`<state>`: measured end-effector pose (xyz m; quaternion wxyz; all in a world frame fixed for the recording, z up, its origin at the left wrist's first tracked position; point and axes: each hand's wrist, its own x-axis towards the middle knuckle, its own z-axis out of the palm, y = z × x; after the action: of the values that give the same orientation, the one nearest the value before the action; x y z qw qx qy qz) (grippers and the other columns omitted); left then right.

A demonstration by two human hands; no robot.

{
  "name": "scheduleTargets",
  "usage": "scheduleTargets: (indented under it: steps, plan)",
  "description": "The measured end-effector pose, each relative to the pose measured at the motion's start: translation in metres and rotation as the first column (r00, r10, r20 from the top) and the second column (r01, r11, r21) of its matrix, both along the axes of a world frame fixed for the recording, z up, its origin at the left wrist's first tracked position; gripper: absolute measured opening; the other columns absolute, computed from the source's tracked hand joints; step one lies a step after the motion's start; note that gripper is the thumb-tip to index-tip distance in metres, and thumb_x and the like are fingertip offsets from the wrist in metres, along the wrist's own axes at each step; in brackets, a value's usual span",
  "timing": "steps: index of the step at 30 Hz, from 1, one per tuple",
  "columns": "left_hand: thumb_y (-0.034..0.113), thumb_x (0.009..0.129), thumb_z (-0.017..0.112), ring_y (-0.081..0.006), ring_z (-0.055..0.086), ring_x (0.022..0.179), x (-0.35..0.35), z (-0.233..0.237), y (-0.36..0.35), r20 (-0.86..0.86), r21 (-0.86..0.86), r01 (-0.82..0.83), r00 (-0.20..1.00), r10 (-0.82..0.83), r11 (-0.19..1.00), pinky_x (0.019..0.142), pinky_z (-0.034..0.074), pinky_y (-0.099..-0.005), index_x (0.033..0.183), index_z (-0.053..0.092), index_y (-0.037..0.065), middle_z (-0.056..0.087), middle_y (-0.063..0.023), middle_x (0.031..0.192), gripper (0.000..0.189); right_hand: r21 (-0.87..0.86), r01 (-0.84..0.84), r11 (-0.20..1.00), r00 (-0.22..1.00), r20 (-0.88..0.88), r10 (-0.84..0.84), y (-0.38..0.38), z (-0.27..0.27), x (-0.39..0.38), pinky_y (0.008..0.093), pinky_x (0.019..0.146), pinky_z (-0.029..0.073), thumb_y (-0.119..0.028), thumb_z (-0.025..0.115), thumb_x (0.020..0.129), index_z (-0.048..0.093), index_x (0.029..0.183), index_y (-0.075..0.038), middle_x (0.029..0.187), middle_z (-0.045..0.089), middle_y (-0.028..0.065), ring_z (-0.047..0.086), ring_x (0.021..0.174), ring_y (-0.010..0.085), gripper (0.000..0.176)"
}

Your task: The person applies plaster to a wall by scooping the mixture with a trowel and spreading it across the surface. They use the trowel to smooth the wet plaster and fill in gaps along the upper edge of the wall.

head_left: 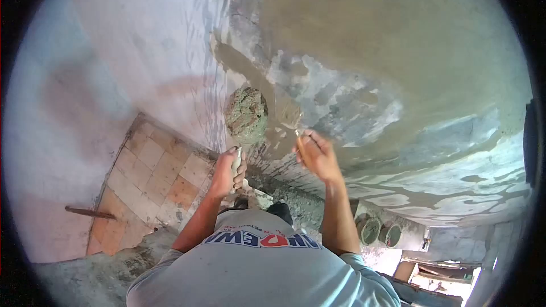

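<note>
My left hand (228, 171) is closed around the pale handle (236, 162) of a tool loaded with mortar. A lumpy grey-green heap of wet mortar (246, 115) sits just beyond that hand and hides the tool's flat part. My right hand (318, 156) grips a trowel by its wooden handle (301, 146). The trowel's mortar-smeared blade (290, 115) lies against or very close to the wall, right of the heap. On the wall (352, 99), a darker band of wet mortar (242, 62) runs beside rough grey patches, with smoother plaster (341, 11) above.
A pale wall (142, 34) meets the plastered one at a corner on the left. Below are floor tiles (156, 167) and a long thin bar (90, 212). Two mortar buckets (369, 230) stand at lower right, near wooden pieces (438, 273).
</note>
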<state>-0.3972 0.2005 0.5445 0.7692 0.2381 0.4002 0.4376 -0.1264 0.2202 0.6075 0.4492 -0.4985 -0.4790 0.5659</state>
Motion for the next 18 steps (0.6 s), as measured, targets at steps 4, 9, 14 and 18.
scheduleTargets:
  steps: [4, 9, 14, 18]
  plan:
    - [0.038, 0.103, 0.048, -0.0074, 0.037, 0.044, -0.004, -0.002, 0.000, -0.036, 0.003, 0.046, 0.998, -0.046, 0.999, 0.037, 0.028, -0.0259, 0.093, 0.052, 0.010, 0.044, 0.0029, 0.066, 0.030, -0.078, 0.002, 0.997, 0.996, -0.089, -0.009, -0.008, -0.034, 0.007, 0.0247, 0.047, 0.042, -0.026, 0.055, 0.108, 0.062, 0.122, -0.004, 0.088, 0.066, 0.0030, 0.053, 0.059, 0.0076, 0.027]
    - [0.043, 0.108, 0.049, -0.0069, 0.037, 0.044, -0.004, 0.000, -0.005, -0.089, 0.033, 0.121, 0.989, -0.118, 0.992, 0.036, 0.030, -0.0248, 0.098, 0.054, 0.010, 0.045, 0.0024, 0.067, 0.035, -0.095, 0.007, 0.995, 1.000, -0.011, -0.008, -0.011, -0.043, 0.019, 0.0240, 0.044, 0.040, -0.024, 0.053, 0.108, 0.066, 0.114, -0.006, 0.084, 0.064, 0.0016, 0.052, 0.055, 0.0066, 0.024]
    - [0.044, 0.108, 0.048, -0.0074, 0.037, 0.044, -0.003, -0.003, -0.007, -0.050, 0.048, 0.148, 0.988, -0.146, 0.988, 0.036, 0.031, -0.0253, 0.102, 0.054, 0.009, 0.046, 0.0018, 0.068, 0.035, -0.087, -0.027, 0.996, 0.999, 0.031, 0.030, -0.016, -0.044, 0.017, 0.0245, 0.044, 0.040, -0.023, 0.052, 0.109, 0.068, 0.115, -0.005, 0.080, 0.062, 0.0012, 0.053, 0.055, 0.0063, 0.025]
    - [0.044, 0.108, 0.048, -0.0076, 0.038, 0.044, 0.000, -0.012, -0.007, -0.034, 0.095, 0.127, 0.992, -0.124, 0.987, 0.036, 0.031, -0.0255, 0.104, 0.054, 0.010, 0.047, 0.0017, 0.068, 0.035, -0.102, -0.113, 0.988, 0.990, -0.095, 0.104, -0.024, -0.061, 0.016, 0.0245, 0.045, 0.040, -0.023, 0.050, 0.110, 0.067, 0.109, -0.003, 0.081, 0.063, 0.0022, 0.052, 0.056, 0.0073, 0.026]
